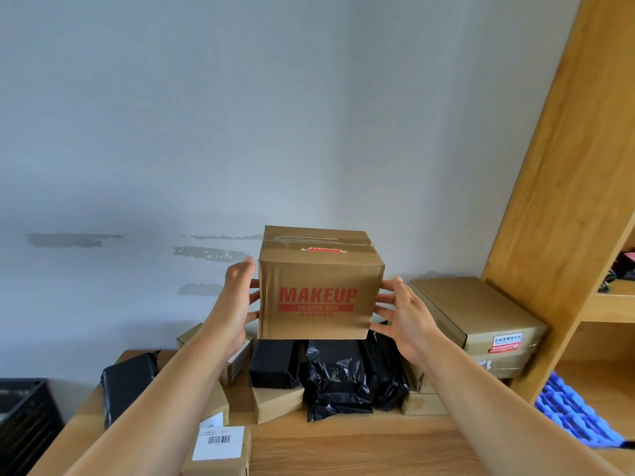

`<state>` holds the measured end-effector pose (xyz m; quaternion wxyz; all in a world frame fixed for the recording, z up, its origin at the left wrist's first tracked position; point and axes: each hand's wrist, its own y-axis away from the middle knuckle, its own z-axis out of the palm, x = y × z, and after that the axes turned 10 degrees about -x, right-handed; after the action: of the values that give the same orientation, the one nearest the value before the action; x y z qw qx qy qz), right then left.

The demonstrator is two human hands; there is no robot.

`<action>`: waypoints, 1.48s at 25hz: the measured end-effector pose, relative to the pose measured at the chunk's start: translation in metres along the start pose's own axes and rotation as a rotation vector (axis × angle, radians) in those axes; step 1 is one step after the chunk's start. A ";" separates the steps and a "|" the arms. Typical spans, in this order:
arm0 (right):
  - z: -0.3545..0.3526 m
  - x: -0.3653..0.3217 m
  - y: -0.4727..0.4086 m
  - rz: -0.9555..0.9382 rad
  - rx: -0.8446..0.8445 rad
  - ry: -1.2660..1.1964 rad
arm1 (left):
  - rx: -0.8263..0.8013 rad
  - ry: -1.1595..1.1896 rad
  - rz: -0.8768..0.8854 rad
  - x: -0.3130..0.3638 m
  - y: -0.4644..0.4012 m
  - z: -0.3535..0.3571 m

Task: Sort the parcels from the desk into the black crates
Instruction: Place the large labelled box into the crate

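A brown cardboard box (319, 286) printed "MAKEUP SHARED BOX" in red is held up in the air above the desk (343, 444). My left hand (237, 297) presses its left side and my right hand (405, 314) presses its right side, fingers spread and fairly straight. Under it on the desk lie black plastic-wrapped parcels (340, 379) and brown cartons (275, 403). A black crate (24, 417) stands at the lower left, beside the desk.
A stack of flat brown cartons (481, 314) sits at the right against a wooden shelf unit (563, 201). Blue bins (574, 417) lie on a lower shelf. A labelled carton (220, 448) lies at the desk's near edge. A grey wall fills the background.
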<state>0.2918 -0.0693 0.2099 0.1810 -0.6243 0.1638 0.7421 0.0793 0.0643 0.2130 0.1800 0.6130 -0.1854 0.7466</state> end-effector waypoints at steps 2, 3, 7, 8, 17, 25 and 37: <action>-0.001 0.001 0.000 0.006 -0.006 -0.041 | -0.017 -0.001 -0.037 -0.001 -0.002 -0.003; -0.001 0.000 0.000 0.007 -0.007 -0.058 | -0.030 -0.012 -0.043 -0.001 -0.003 -0.004; 0.000 -0.001 -0.002 -0.003 -0.014 -0.065 | -0.078 -0.104 -0.023 -0.002 -0.005 -0.009; 0.000 0.000 -0.003 -0.008 -0.010 -0.058 | -0.087 -0.101 -0.029 -0.002 -0.005 -0.011; -0.004 0.006 -0.008 -0.039 -0.043 -0.053 | -0.070 -0.095 0.025 0.000 -0.010 -0.014; -0.003 0.006 -0.013 -0.120 -0.040 0.058 | -0.100 -0.205 0.097 0.001 -0.011 -0.017; -0.002 0.005 -0.017 -0.013 -0.059 -0.088 | -0.065 -0.115 0.012 0.009 -0.016 -0.011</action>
<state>0.3009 -0.0551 0.2040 0.1741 -0.5973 0.1297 0.7721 0.0758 0.0839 0.2205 0.1844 0.6476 -0.2230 0.7049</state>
